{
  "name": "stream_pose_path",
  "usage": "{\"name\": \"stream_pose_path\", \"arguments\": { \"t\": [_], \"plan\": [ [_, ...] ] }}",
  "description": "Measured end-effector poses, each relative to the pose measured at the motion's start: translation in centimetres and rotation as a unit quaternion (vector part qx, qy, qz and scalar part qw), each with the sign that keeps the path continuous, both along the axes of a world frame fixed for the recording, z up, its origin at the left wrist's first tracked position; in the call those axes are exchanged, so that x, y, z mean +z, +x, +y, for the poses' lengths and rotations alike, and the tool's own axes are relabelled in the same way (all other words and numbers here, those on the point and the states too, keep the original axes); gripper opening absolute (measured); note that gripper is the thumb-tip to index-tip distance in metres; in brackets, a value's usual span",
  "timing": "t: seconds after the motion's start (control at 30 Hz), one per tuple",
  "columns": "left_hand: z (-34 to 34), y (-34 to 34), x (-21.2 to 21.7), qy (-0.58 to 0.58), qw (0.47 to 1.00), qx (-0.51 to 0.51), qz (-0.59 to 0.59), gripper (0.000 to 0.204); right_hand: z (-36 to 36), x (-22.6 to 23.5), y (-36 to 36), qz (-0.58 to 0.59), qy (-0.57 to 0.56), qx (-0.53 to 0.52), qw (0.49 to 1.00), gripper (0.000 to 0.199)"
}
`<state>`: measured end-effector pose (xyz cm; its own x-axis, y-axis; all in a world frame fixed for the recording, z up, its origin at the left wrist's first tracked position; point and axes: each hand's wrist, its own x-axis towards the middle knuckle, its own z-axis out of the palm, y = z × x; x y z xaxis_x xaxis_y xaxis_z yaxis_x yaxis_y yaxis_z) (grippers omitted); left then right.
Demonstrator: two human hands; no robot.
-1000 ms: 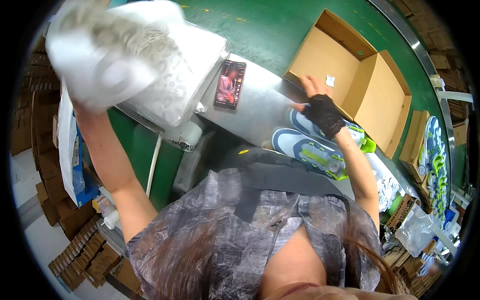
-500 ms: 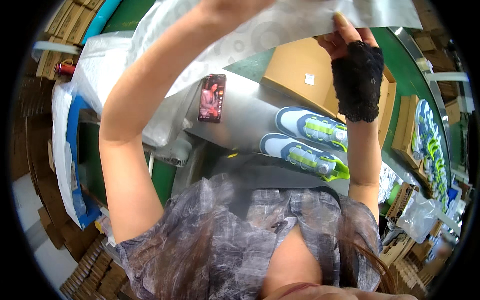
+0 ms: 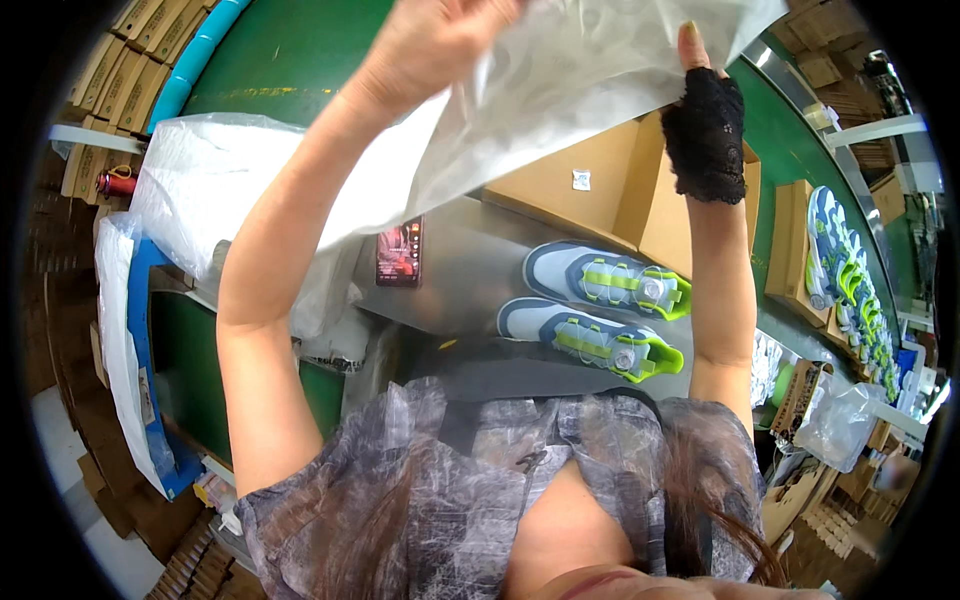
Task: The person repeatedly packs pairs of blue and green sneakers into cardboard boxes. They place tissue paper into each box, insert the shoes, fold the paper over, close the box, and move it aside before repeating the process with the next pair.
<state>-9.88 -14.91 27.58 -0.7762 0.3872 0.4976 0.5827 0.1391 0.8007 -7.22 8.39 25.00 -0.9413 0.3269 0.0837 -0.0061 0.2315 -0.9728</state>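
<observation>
My left hand [image 3: 430,45] is raised at the top edge, its curled fingers closed at a large, thin, pale sheet of wrapping paper [image 3: 560,120] with a faint pattern; its fingertips are partly blurred. At the sheet's right side, my right hand [image 3: 706,135], in a black lace fingerless glove, grips it with the thumb pointing up. Below the sheet lies an open brown shoebox [image 3: 560,180] with a small white packet [image 3: 581,180] inside. Nearer to me, two sneakers, a far one [image 3: 600,278] and a near one [image 3: 590,336], rest side by side on the metal table; both are blue, white and lime green.
A phone [image 3: 400,255] with a lit screen lies left of the shoes, partly under the sheet. Plastic-covered white paper [image 3: 210,170] is at the left. More sneakers [image 3: 850,290] stand in a row at the right beside a green conveyor [image 3: 290,60]. Stacked boxes [image 3: 120,80] line the far left.
The sheet has shifted and now hangs lower over the phone's top. My left hand shows more fully, and the right hand has turned with its thumb upright. The whole view has shifted slightly.
</observation>
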Motion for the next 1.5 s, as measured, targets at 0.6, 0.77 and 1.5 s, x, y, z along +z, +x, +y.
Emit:
{"name": "stream_pose_path", "arguments": {
  "t": [0.6,0.77,1.5],
  "plan": [
    [-17.5,-1.5,-6.6,-0.651,0.693,0.299,0.077,0.021,31.5,-16.3,2.6,0.119,-0.354,-0.305,0.876,0.023],
    [-26.9,0.1,-7.7,-0.74,0.533,0.373,-0.17,0.031,39.6,-23.0,12.7,0.12,-0.378,-0.355,0.846,0.025],
    [2.3,-8.1,-24.4,0.17,0.726,0.036,-0.666,0.062,13.5,-13.4,28.2,-0.06,0.413,0.189,0.889,0.039]
  ]
}}
